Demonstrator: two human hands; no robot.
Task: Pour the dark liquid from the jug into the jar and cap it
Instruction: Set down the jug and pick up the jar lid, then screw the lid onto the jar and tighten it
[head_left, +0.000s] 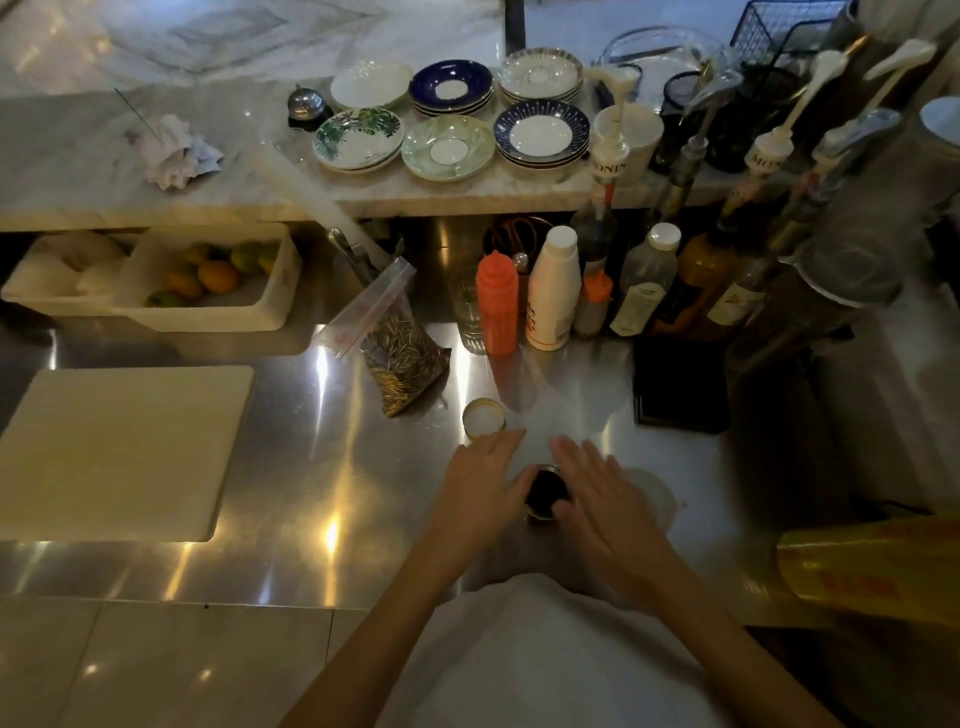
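Flanking the jar (545, 492) on a dim steel counter (322, 467), both hands spread open.

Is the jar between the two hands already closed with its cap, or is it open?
Open. The jar shows dark liquid at its uncovered mouth, and the cap lies apart on the counter.

The jar (545, 493) stands upright on the steel worktop (322, 467), near the front edge and right of centre. It is small, of clear glass, with dark liquid up close to its open mouth. Its cap (484, 417), a round lid with a gold rim and pale inside, lies upturned on the worktop just beyond and to the left of the jar, apart from it.
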